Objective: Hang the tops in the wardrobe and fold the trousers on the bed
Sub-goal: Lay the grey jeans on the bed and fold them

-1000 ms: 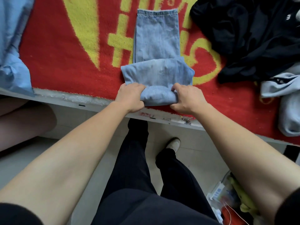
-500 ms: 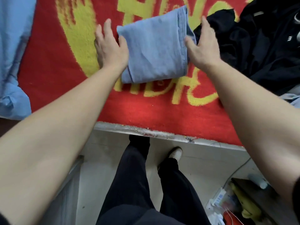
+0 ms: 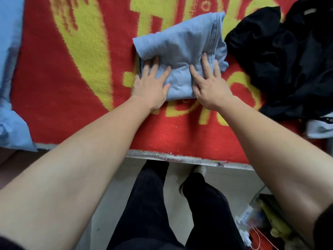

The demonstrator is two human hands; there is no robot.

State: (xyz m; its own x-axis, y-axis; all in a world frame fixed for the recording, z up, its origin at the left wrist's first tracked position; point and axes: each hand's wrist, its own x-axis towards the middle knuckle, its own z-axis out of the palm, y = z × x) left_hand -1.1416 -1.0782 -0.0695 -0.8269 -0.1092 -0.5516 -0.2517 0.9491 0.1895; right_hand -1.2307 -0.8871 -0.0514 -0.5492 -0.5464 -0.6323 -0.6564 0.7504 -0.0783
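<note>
**Both hands flat on the folded jeans**

The left hand (image 3: 151,83) lies palm down with its fingers straight and spread. It presses on the near left corner of the folded jeans (image 3: 180,44), and its heel rests on the blanket (image 3: 54,91). The right hand (image 3: 210,83) does the same on the near right side: the fingers are fanned and flat on the cloth, and nothing is gripped. The two thumbs point toward each other across a puffed ridge of denim.

The jeans are pale blue, soft and washed-looking, and are folded into a thick, roughly square bundle. A stitched seam runs down the right edge, and the stacked layers show at the left edge. The bundle sits in the upper middle of the frame, tilted a little, on the bed.

The blanket under it is fuzzy red pile with big yellow shapes woven in. To the upper right, just beside the jeans, lies a crumpled heap of black clothing (image 3: 292,62), matte and creased. A pale garment (image 3: 320,129) pokes out below that heap at the right edge. Smooth light blue fabric (image 3: 9,69) runs down the left edge.

Along the bottom, the scuffed bed edge (image 3: 180,158) crosses the frame. Below it are the person's black trouser legs (image 3: 153,204) and a jumble of small items (image 3: 261,224) on the floor at lower right.
</note>
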